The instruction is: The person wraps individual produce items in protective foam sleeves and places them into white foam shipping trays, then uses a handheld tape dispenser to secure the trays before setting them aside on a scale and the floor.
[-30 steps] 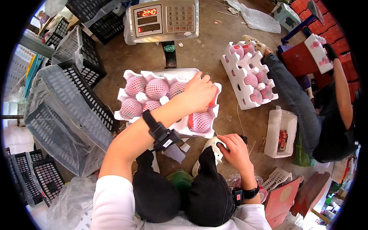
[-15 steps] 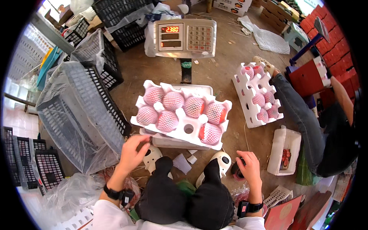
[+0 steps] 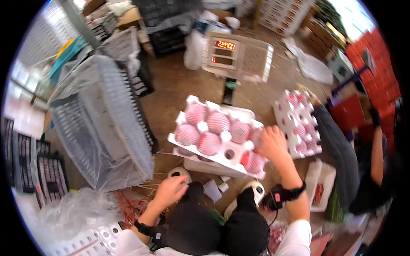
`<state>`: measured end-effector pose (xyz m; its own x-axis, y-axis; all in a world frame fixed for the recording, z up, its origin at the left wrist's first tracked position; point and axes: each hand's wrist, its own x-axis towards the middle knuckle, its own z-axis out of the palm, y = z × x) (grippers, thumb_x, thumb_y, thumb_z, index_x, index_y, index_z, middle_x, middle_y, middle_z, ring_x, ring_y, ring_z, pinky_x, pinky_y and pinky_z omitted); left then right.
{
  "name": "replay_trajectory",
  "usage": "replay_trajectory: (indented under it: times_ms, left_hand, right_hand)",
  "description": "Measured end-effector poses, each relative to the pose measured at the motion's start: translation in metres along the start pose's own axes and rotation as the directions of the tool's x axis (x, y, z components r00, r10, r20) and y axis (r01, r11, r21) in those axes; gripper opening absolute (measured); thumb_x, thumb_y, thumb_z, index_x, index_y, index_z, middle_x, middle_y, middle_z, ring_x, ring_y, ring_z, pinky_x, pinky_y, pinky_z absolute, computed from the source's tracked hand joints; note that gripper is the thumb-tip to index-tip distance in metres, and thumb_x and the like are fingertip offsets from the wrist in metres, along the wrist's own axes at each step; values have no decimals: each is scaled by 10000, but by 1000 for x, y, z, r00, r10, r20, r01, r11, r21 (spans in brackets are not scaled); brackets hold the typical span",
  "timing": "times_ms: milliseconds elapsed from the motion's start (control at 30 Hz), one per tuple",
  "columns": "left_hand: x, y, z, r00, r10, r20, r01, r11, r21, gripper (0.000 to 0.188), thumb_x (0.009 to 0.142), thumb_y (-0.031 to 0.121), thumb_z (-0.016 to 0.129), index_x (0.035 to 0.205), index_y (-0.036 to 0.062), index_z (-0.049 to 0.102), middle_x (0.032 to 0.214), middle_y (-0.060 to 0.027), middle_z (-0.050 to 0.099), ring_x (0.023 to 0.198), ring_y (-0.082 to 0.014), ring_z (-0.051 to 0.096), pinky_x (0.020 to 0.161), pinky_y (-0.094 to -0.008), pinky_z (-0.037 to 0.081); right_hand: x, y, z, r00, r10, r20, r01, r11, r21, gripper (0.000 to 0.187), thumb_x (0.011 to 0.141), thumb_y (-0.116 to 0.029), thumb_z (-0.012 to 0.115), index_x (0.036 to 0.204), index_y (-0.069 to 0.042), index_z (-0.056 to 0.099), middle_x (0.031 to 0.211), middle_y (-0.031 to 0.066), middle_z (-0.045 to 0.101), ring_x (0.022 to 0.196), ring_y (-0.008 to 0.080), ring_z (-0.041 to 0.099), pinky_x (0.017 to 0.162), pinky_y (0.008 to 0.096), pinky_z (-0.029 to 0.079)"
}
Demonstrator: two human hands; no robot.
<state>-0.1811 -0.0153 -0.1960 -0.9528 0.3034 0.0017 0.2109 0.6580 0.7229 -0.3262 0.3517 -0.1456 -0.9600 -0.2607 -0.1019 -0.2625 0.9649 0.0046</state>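
Observation:
A white foam tray holds several round red fruits in pink foam nets, with one bare hollow in its near row. The tray sits over the pan of a scale, tilting down to the right. My right hand reaches over the tray's right end, fingers curled round a netted fruit in the far row; the hand partly hides it. Just below that lies another netted fruit. My left hand hovers above my left knee, holding nothing, fingers loosely stretched out.
A second foam tray of netted fruit stands to the right, beside a seated person's leg. A white foam box lies nearer. A large plastic-lined crate is at the left. Red boxes are stacked at far right.
My right hand has moved up and left from beside my knee onto the fruit at the tray's right end. My left hand has drawn back from the tray. The view has shifted.

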Motion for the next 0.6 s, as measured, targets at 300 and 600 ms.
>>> replay_trajectory:
  times_ms: [300, 600]
  left_hand:
    - [-3, -12, 13, 995, 13, 99, -14, 1000, 8, 311, 860, 185, 639, 1150, 82, 593, 932, -117, 659, 873, -299, 643, 748, -398, 516]
    - [-9, -18, 17, 991, -98, 94, 102, 994, -41, 246, 841, 157, 644, 1067, 60, 635, 932, -123, 654, 856, -306, 641, 726, -398, 517]
  right_hand:
    - [13, 0, 2, 994, -38, 101, 37, 999, 16, 602, 535, -243, 750, 1034, 23, 545, 1009, 158, 562, 999, 333, 525, 891, 404, 435]
    - [7, 17, 4, 979, -146, 145, 122, 979, 163, 539, 650, -208, 758, 1045, 64, 510, 1121, 243, 570, 1074, 374, 555, 921, 404, 457]
